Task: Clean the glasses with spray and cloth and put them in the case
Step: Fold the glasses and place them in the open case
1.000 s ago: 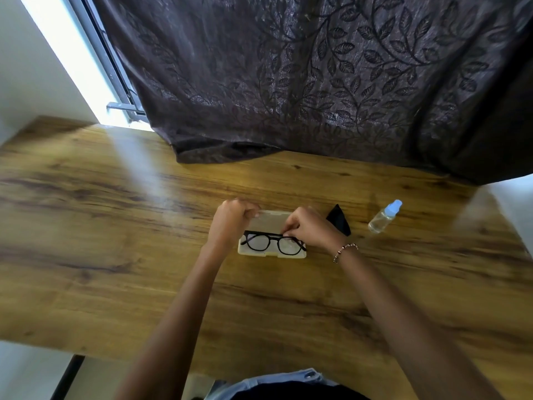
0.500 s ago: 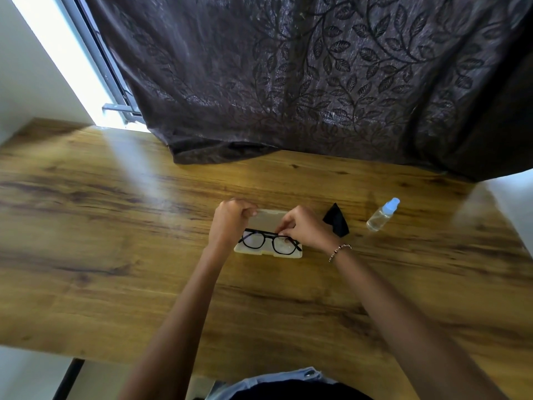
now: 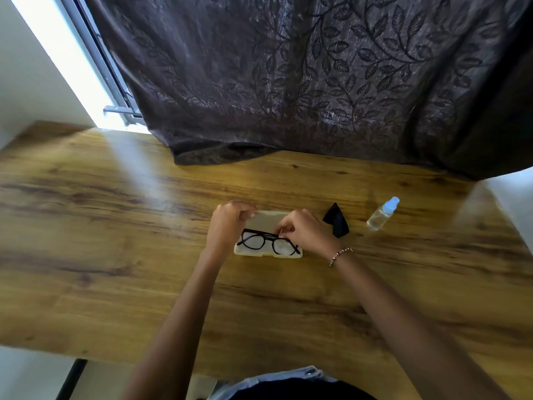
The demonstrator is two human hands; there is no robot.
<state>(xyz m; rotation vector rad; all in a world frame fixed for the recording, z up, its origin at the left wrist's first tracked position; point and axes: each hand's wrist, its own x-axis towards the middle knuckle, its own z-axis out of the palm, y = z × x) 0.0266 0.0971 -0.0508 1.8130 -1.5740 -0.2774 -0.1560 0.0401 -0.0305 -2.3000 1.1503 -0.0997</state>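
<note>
Wooden surface (image 3: 101, 255), head view, read left to right. Left hand (image 3: 227, 226) sits at the case's 9 o'clock end, fingers curled onto the upper left corner of the pale case (image 3: 266, 254), apparently holding the lid back. Black-framed glasses (image 3: 268, 241) lie folded over the open tray, lenses toward the camera; whether fully seated or just above it, cannot tell. Right hand (image 3: 305, 230) is at the 3 o'clock end, thumb and fingertips pressed together in a pinch at the frame's top bar near the bridge. Black cloth (image 3: 336, 220) lies just beside the right hand at 3 o'clock, spray bottle (image 3: 382, 213) farther out the same way; both are set down and untouched. Judgement: cleaning appears finished; left to do are seating the glasses, letting go and shutting the lid. Versus a second ago: the glasses sit slightly higher and more skewed in the tray, with both hands in much the same grips; cloth and bottle are unmoved.
</note>
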